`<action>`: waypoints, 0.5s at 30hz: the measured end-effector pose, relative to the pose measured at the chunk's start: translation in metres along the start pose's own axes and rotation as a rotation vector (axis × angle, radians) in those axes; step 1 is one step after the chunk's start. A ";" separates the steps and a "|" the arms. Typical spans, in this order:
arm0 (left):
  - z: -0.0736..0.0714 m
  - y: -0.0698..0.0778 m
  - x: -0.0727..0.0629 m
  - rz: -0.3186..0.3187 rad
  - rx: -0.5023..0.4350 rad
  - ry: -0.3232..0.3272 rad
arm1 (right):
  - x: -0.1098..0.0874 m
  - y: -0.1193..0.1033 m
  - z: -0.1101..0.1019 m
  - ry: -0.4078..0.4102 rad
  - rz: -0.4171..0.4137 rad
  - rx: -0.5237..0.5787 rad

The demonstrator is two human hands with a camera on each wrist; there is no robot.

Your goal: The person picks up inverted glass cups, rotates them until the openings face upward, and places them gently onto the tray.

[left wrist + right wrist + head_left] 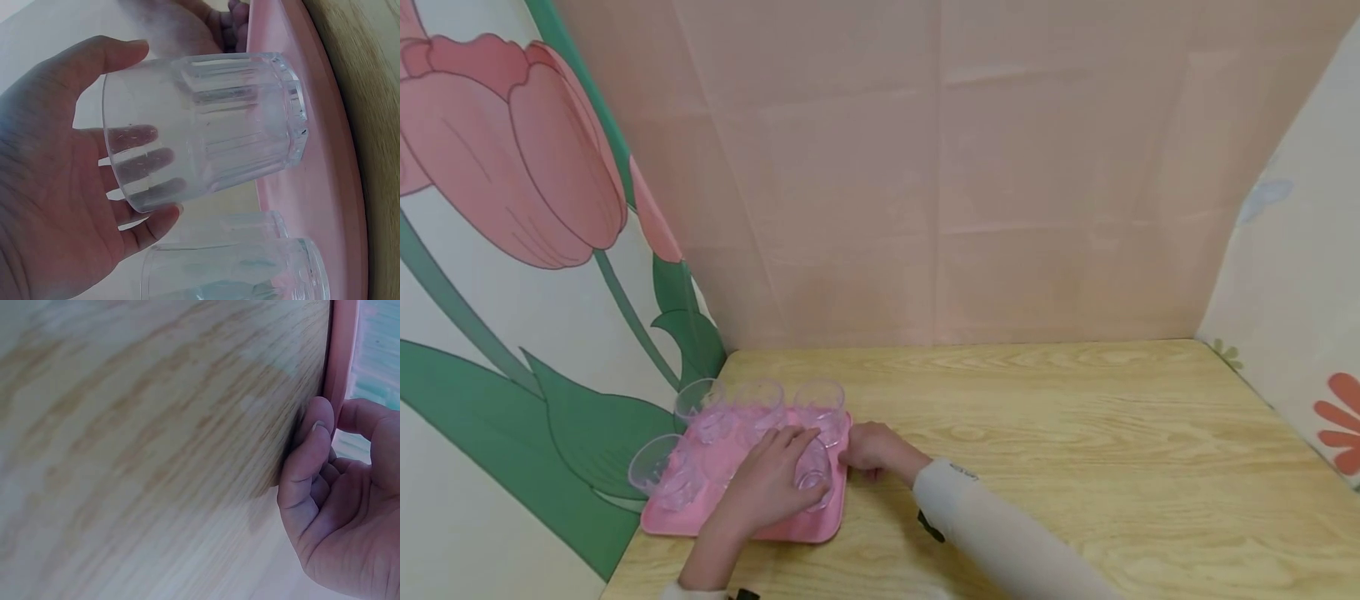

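Note:
A pink tray (790, 531) lies on the left part of the table with several clear tumblers on it. My left hand (766, 483) holds one clear tumbler (244, 119) at the tray's front right corner, thumb on one side and fingers round the other. In the left wrist view this tumbler stands upright, its base over the tray's surface. At the tray's right edge, my right hand (877, 447) pinches the rim, with the thumb on the inner side and curled fingers (297, 481) against the outside.
Three tumblers stand along the tray's back, including a back right one (822, 408); another tumbler (662, 475) is at its left. A wall with a tulip picture (512, 150) borders the left side. The wooden table (1037, 433) stretches right, toward a pink back wall (940, 183).

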State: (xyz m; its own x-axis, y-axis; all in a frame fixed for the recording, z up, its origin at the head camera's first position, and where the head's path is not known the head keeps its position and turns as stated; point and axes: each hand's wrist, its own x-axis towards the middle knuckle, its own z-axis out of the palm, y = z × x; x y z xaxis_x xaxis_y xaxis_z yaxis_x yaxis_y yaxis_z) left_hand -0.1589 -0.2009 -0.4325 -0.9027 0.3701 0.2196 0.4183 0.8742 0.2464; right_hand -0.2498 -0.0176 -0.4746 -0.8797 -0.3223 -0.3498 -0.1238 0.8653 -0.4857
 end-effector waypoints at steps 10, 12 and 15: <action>-0.004 0.001 0.004 -0.026 -0.003 -0.060 | -0.001 -0.002 0.000 -0.006 0.012 0.021; -0.005 0.002 0.005 -0.030 -0.010 -0.071 | 0.000 -0.002 0.000 -0.007 0.016 0.034; -0.007 0.005 0.007 -0.051 -0.021 -0.090 | 0.001 -0.001 0.000 -0.009 0.026 0.047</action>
State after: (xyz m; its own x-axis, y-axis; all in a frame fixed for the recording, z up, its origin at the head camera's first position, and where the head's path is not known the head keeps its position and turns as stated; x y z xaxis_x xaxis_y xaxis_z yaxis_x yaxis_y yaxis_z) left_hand -0.1623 -0.1963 -0.4229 -0.9279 0.3527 0.1210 0.3727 0.8861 0.2755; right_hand -0.2500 -0.0189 -0.4744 -0.8779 -0.3038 -0.3700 -0.0793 0.8545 -0.5134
